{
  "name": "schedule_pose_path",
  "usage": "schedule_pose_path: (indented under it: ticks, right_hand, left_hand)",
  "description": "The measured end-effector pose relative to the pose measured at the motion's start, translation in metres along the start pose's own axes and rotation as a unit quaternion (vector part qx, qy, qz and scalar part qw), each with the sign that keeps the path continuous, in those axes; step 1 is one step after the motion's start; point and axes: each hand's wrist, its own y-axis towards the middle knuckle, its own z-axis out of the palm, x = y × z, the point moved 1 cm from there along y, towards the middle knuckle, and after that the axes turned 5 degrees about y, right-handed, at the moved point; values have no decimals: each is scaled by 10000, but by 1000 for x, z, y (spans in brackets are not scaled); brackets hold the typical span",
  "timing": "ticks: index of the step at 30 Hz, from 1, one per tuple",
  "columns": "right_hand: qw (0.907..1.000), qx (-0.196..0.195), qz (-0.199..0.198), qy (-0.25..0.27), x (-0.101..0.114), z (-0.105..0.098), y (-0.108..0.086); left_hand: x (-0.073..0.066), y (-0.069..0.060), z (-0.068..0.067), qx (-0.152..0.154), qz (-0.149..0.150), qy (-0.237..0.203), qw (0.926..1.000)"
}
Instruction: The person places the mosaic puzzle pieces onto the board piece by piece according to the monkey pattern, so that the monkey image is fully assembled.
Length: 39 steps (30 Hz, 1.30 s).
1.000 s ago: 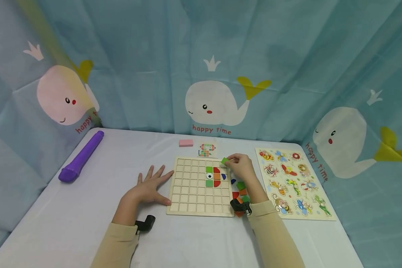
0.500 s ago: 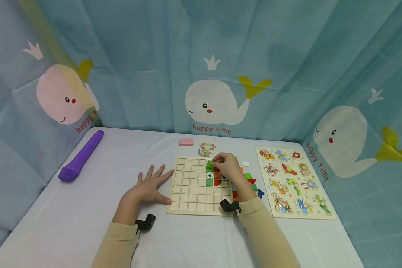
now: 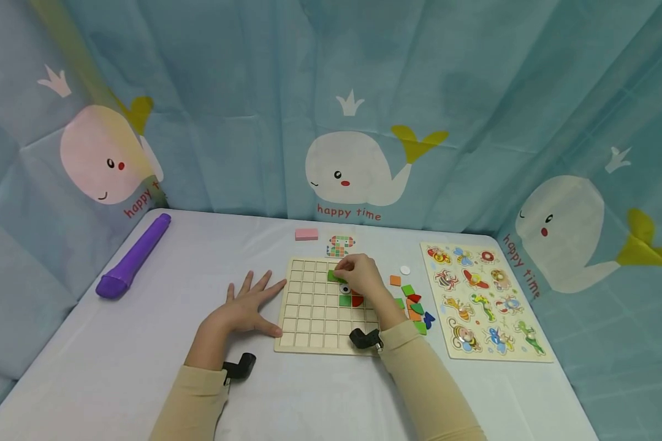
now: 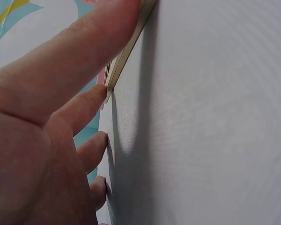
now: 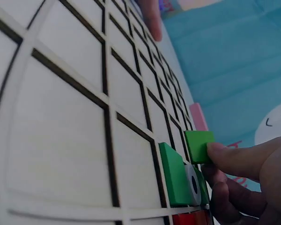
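Note:
My right hand (image 3: pixel 362 277) pinches a green square tile (image 5: pixel 199 146) between thumb and fingers, just above the wooden grid board (image 3: pixel 309 313). Close by on the board sit a white eye tile (image 3: pixel 345 289), a darker green square tile (image 3: pixel 344 301) and a red tile (image 3: pixel 357 301); the hand hides part of this group. With fingers spread, my left hand (image 3: pixel 244 311) rests on the table, its thumb and index fingertip touching the board's left edge. That contact also shows in the left wrist view, at the board's edge (image 4: pixel 126 58).
Loose coloured tiles (image 3: pixel 414 309) and a white disc (image 3: pixel 405 270) lie right of the board. Behind it are a small pattern card (image 3: pixel 341 246) and a pink block (image 3: pixel 306 234). An insect picture puzzle (image 3: pixel 477 300) lies farther right, a purple microphone-shaped thing (image 3: pixel 134 257) at left.
My right hand has carried the green square tile leftward from the board's upper right corner to beside the eye tile's column. The left hand has stayed put.

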Motion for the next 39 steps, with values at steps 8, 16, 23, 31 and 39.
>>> schedule_pose_path:
  ticks: [8,16,23,31,39]
  right_hand:
    - [9979,-85,-105,-641,5,4,-2]
    - [9990,-211,-113,-368,4,-9,-10]
    - [9990,-338,-136,-250,6,-25,-20]
    - [9983,-501,-101,-296,-8,-52,-36]
    - [9972,-595,153,-429,-30,-78,-51]
  left_hand:
    - [0,1,1,-39,-26,27,10000]
    - [-1,1,1,-33,4,39,10000]
    - [-1,0,0,-55,19,57,10000]
    - [-1,-1,0,-73,64,20,10000]
    - [-2,-2,0,-69,30,14,10000]
